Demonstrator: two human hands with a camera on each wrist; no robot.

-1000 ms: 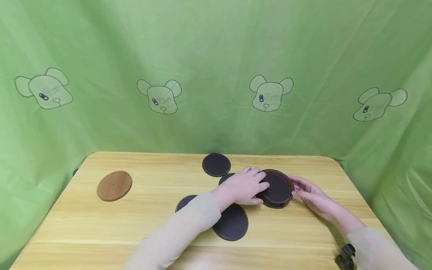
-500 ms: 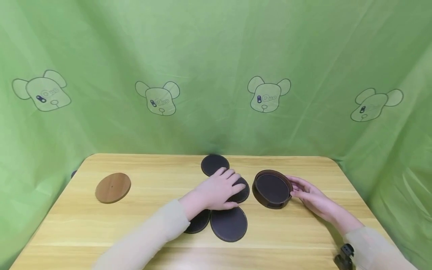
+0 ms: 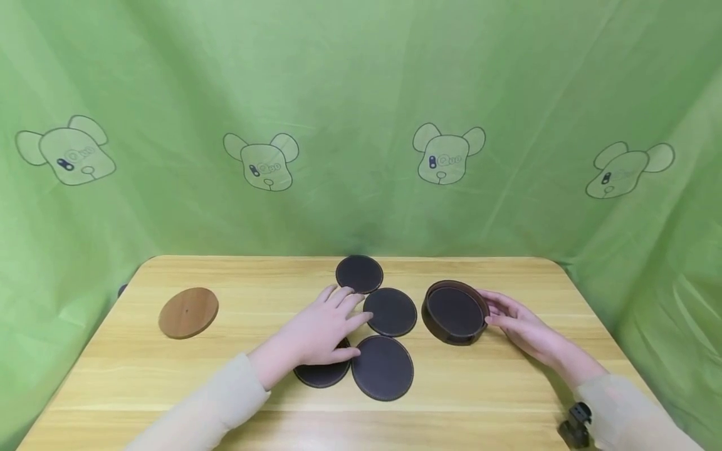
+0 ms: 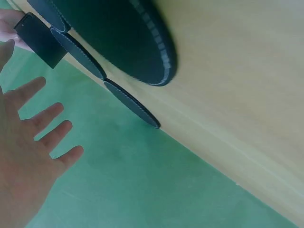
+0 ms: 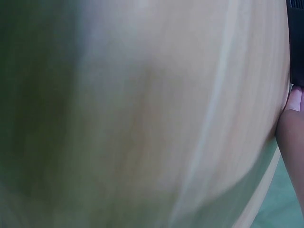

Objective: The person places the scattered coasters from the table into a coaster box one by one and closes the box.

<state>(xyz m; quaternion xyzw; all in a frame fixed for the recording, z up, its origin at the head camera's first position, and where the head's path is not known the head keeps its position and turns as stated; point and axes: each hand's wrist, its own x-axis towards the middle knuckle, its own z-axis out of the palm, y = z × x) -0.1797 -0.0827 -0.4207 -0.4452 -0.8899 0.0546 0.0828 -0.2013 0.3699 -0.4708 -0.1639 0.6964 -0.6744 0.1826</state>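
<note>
My left hand (image 3: 318, 331) is above the dark round coasters with nothing in its grasp. Its fingers are spread apart, as the left wrist view (image 4: 28, 137) also shows. Under it lies one partly covered coaster (image 3: 320, 377); beside that are a front coaster (image 3: 385, 369), a middle coaster (image 3: 393, 311) and a back coaster (image 3: 359, 274). My right hand (image 3: 521, 326) holds the right side of a round dark-brown coaster holder (image 3: 441, 332), thumb at the rim and fingers around the wall. A dark disc (image 3: 455, 310) shows inside the holder.
A round brown wooden disc (image 3: 188, 313) lies on the left of the wood-grain table (image 3: 254, 275). A green curtain (image 3: 355, 213) hangs behind and at both sides. A small black device (image 3: 575, 426) sits by the right sleeve.
My left hand has moved away from the holder, left and toward the near side, passing over the middle coaster. That coaster now shows uncovered. My right hand stays on the holder.
</note>
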